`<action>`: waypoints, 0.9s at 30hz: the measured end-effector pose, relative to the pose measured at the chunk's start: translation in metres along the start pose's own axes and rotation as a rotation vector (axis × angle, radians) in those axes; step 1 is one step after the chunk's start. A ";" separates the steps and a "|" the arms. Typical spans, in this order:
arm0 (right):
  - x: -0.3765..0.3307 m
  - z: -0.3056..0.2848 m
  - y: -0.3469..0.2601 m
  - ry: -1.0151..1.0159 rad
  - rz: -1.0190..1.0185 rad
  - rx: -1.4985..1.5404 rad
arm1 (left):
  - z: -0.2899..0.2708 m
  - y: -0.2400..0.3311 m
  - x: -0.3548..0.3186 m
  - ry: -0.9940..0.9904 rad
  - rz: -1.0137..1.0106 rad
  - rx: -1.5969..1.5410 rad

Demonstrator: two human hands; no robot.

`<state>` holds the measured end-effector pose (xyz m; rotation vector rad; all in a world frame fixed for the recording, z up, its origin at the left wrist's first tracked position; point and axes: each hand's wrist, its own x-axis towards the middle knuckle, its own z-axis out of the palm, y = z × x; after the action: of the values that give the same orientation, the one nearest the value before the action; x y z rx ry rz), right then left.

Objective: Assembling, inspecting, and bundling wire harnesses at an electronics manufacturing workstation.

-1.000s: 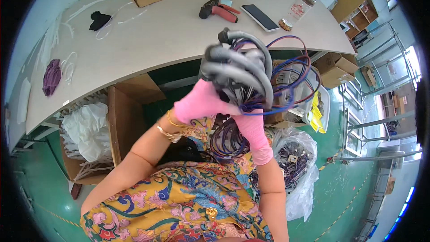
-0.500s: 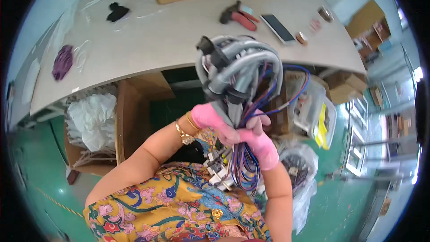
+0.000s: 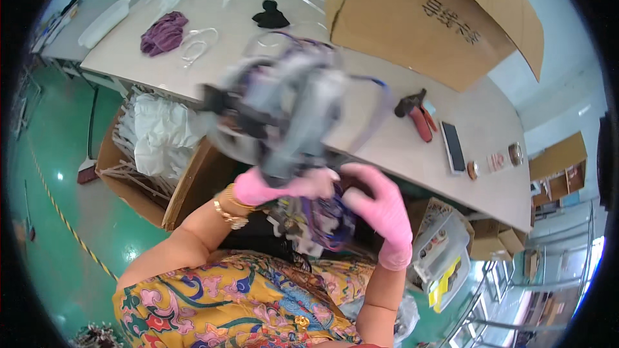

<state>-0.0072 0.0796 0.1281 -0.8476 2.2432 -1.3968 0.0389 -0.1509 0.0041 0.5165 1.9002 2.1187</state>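
Note:
A thick bundle of cables, a wire harness (image 3: 293,106) with grey sleeves and black connectors, is held up in front of me and blurred by motion. My left hand (image 3: 284,187), in a pink glove with pale fingertips, is closed round its lower part. Below that grip hang thin blue and purple wires with white plugs (image 3: 311,245). Just right of the bundle is my right hand (image 3: 382,209), also pink-gloved, its thumb and forefinger apart. Its other fingers are partly hidden.
A large cardboard box (image 3: 412,32) stands on the table (image 3: 219,58). Red-handled pliers (image 3: 419,116), a phone (image 3: 452,147) and tape rolls (image 3: 472,169) lie at right. Purple cloth (image 3: 164,33) lies left. Below are an open carton (image 3: 171,209) and a clear plastic bin (image 3: 445,241).
The harness has swung left and tilted over with my left hand still round it. My right hand has come off the bundle and its fingers have parted. The view has turned.

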 end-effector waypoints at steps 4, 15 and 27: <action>0.111 -0.006 0.032 0.341 -0.314 -0.433 | -0.017 0.086 -0.048 0.474 0.475 -0.154; 0.322 0.015 0.080 0.358 -0.367 -0.905 | -0.038 0.102 -0.111 0.899 0.423 -0.096; 0.066 -0.004 -0.015 0.282 0.006 0.290 | -0.016 0.104 -0.057 0.647 0.251 -0.104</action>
<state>-0.0546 0.0341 0.1437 -0.5755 2.1542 -1.8810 0.0893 -0.2016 0.1006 0.0356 2.0954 2.7829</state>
